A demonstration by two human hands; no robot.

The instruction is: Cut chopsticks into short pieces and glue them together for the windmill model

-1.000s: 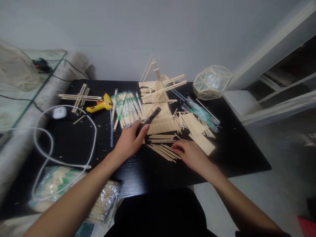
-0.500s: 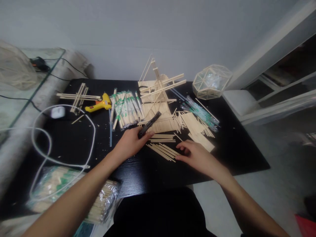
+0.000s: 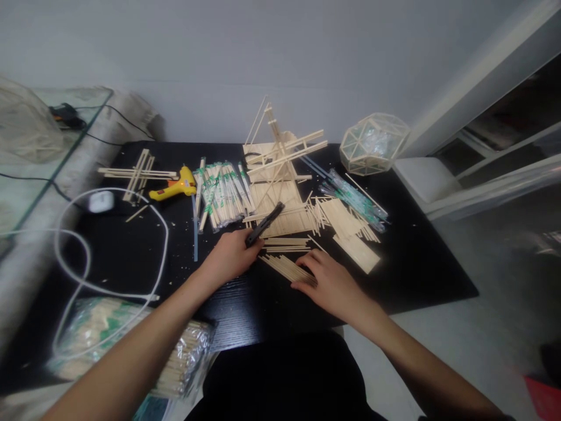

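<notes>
Centrally, in a loose slanted bundle: pale, thin, straight bamboo sticks (image 3: 283,266), bare wood against black table (image 3: 416,263). Pressed under right hand (image 3: 328,283), fingers flat and close together, not gripping. Just beside, left hand (image 3: 230,257) clamped round slim black cutter (image 3: 265,223), tip angled up and rightward.

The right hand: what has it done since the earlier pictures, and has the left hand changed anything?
The right hand slid left over the loose sticks and now rests flat on them. The left hand drew slightly toward the body, still gripping the black tool. The yellow glue gun and wrapped sticks stayed put.
</notes>
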